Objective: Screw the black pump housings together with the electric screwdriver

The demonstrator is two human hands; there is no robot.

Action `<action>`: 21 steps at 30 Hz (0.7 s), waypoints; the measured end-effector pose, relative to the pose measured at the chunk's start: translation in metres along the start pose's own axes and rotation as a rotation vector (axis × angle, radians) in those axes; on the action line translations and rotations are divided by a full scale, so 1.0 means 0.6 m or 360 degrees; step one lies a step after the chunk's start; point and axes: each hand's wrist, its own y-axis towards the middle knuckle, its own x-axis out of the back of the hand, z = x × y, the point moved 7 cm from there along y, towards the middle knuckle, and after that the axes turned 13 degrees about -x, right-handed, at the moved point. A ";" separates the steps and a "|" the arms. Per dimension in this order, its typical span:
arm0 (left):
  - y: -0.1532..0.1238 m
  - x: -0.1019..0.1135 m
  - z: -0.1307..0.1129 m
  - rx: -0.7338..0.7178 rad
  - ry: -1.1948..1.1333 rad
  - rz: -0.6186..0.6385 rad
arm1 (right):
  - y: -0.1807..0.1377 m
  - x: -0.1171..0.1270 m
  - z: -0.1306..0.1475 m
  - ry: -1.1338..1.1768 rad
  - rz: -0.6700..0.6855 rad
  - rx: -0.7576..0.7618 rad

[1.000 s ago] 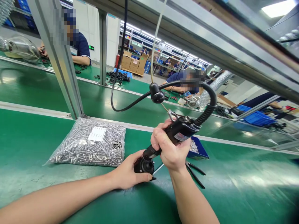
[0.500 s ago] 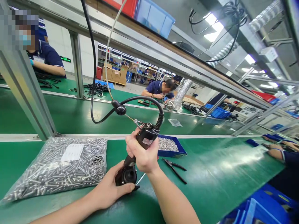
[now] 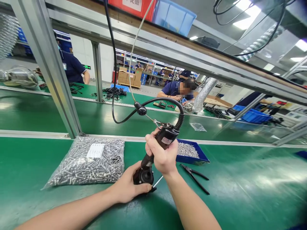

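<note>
In my right hand point(image 3: 164, 155) is a black electric screwdriver point(image 3: 167, 135), gripped round its body and tilted, its lower end down against a black part. That black part point(image 3: 145, 175), with a round opening on its face, is held on the green bench by my left hand point(image 3: 129, 185); the thumb lies along its lower edge. A thin metal rod point(image 3: 157, 181) sticks out beside the part. The driver's tip is hidden. Its cord and a thin hanging line rise from the top, joined at a black ball-like piece point(image 3: 141, 109).
A clear bag of screws point(image 3: 88, 166) lies left of my hands. To the right are a blue tray point(image 3: 203, 156) of small metal pieces and black-handled pliers point(image 3: 195, 177). A metal post point(image 3: 51, 73) stands at left. Co-workers sit across the bench.
The camera view has turned left, so everything sits further right in the picture. Both hands keep the same hold on the screwdriver and the black part.
</note>
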 end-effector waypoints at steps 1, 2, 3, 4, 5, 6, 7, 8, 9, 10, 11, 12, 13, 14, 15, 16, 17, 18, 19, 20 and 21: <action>0.001 0.002 0.001 -0.0002 0.0006 0.0004 | -0.001 0.001 0.003 0.0001 -0.0001 0.0011; 0.002 0.006 0.003 0.0001 0.0012 -0.0006 | -0.002 0.004 0.008 0.0011 -0.0002 0.0032; 0.003 0.011 0.004 0.0011 0.0019 -0.0030 | -0.005 0.009 0.016 0.0032 -0.0003 0.0065; 0.005 0.016 0.006 0.0027 0.0026 -0.0065 | -0.007 0.015 0.024 0.0063 0.0001 0.0104; 0.005 0.021 0.007 0.0046 0.0031 -0.0108 | -0.010 0.021 0.033 0.0097 0.0016 0.0143; 0.006 0.025 0.009 0.0065 0.0039 -0.0149 | -0.012 0.028 0.041 0.0131 0.0042 0.0170; 0.006 0.028 0.010 0.0081 0.0049 -0.0180 | -0.014 0.033 0.047 0.0161 0.0087 0.0173; 0.006 0.030 0.011 0.0093 0.0060 -0.0200 | -0.014 0.037 0.049 0.0182 0.0142 0.0147; 0.005 0.031 0.011 0.0097 0.0072 -0.0213 | -0.014 0.040 0.048 0.0201 0.0200 0.0101; 0.005 0.031 0.012 0.0100 0.0077 -0.0222 | -0.014 0.042 0.045 0.0219 0.0257 0.0046; 0.004 0.030 0.012 0.0102 0.0074 -0.0225 | -0.014 0.043 0.041 0.0234 0.0312 -0.0006; 0.004 0.030 0.012 0.0103 0.0063 -0.0222 | -0.014 0.043 0.036 0.0247 0.0367 -0.0050; 0.005 0.029 0.012 0.0101 0.0047 -0.0217 | -0.015 0.041 0.032 0.0254 0.0424 -0.0084; 0.005 0.028 0.012 0.0099 0.0031 -0.0207 | -0.016 0.039 0.029 0.0261 0.0473 -0.0106; 0.005 0.027 0.011 0.0093 0.0020 -0.0196 | -0.016 0.037 0.026 0.0266 0.0514 -0.0119; 0.006 0.026 0.010 0.0088 0.0015 -0.0190 | -0.016 0.035 0.024 0.0270 0.0538 -0.0125; 0.006 0.026 0.010 0.0086 0.0015 -0.0189 | -0.016 0.035 0.022 0.0272 0.0549 -0.0128; 0.006 0.027 0.010 0.0086 0.0016 -0.0191 | -0.014 0.035 0.021 0.0273 0.0554 -0.0128; 0.006 0.027 0.010 0.0088 0.0019 -0.0193 | -0.013 0.036 0.021 0.0272 0.0555 -0.0126; 0.005 0.028 0.011 0.0094 0.0025 -0.0195 | -0.011 0.036 0.020 0.0271 0.0557 -0.0121; 0.005 0.028 0.011 0.0104 0.0035 -0.0198 | -0.010 0.037 0.020 0.0274 0.0562 -0.0117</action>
